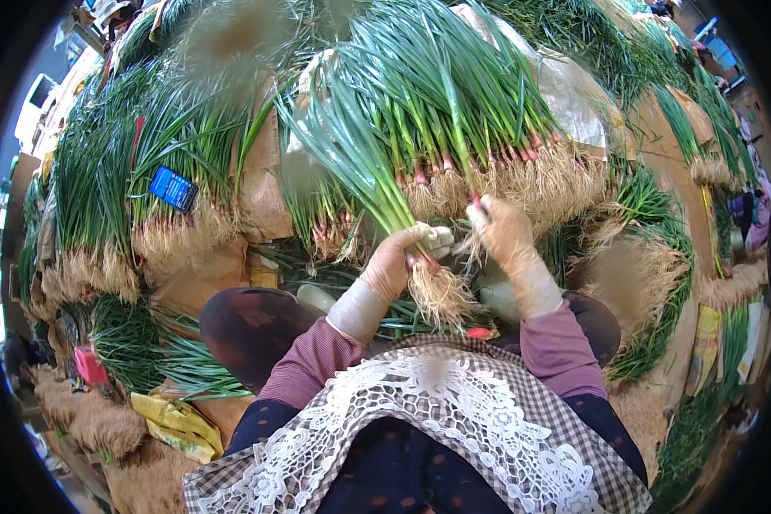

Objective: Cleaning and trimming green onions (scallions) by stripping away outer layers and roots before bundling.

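My left hand (401,254), in a light glove, is closed round the lower stems of a bunch of green garlic plants (385,199); their pale roots hang below it and the leaves point up and left. To its right, my right hand (504,231), gloved too, grips a single green garlic plant (464,151) near its pinkish base, with its roots hanging under the fingers. Just beyond both hands lies a wide row of the same plants (527,109), roots towards me.
More root-ended bundles (90,212) lie at the left, with a lit smartphone (174,189) on them. A curved pile of plants (649,289) is at the right. A yellow woven sack (180,427) and a pink object (90,364) lie at the lower left. People are partly visible at the far edges.
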`<action>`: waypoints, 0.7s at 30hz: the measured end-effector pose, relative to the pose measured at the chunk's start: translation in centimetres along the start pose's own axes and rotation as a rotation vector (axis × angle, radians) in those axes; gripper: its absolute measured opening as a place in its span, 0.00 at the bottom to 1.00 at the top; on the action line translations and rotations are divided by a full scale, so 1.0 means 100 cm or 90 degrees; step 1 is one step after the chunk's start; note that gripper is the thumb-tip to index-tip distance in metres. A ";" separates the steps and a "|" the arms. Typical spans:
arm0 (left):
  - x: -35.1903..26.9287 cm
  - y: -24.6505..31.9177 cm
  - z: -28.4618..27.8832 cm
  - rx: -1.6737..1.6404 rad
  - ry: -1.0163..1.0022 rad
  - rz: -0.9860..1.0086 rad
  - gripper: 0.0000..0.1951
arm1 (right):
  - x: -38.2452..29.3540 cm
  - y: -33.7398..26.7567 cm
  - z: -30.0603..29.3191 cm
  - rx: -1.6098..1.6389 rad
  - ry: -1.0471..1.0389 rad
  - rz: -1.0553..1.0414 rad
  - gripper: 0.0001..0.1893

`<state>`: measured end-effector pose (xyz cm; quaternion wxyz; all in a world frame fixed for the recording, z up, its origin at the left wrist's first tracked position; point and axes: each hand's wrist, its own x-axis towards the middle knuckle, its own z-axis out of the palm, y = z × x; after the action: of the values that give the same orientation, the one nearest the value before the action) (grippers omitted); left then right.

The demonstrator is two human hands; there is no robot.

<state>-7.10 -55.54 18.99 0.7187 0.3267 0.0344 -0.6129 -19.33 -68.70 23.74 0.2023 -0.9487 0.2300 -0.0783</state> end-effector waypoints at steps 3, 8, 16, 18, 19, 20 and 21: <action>0.005 -0.007 -0.012 0.050 0.001 -0.044 0.15 | -0.011 0.011 0.025 0.019 -0.235 -0.106 0.20; 0.003 -0.016 -0.008 -0.009 0.025 -0.024 0.06 | 0.020 0.071 0.061 0.614 -0.259 0.321 0.17; -0.004 -0.017 -0.017 -0.086 -0.078 -0.002 0.06 | 0.046 0.005 0.110 0.196 -0.051 0.121 0.14; -0.008 -0.009 -0.002 -0.069 -0.083 0.009 0.06 | 0.024 0.016 0.112 -0.087 -0.428 0.065 0.17; -0.001 -0.012 0.017 -0.052 -0.102 0.006 0.07 | -0.001 0.081 0.152 -0.135 -0.463 -0.006 0.19; -0.003 -0.007 0.004 -0.111 -0.010 0.009 0.08 | 0.012 0.054 0.134 -0.114 -0.467 -0.004 0.18; -0.009 0.002 -0.006 -0.087 0.003 0.013 0.13 | 0.026 0.023 0.098 -0.098 -0.470 0.002 0.18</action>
<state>-6.98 -54.51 19.00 0.7453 0.2784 0.0744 -0.6013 -15.57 -68.41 14.07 0.1999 -0.9251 0.1481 0.2869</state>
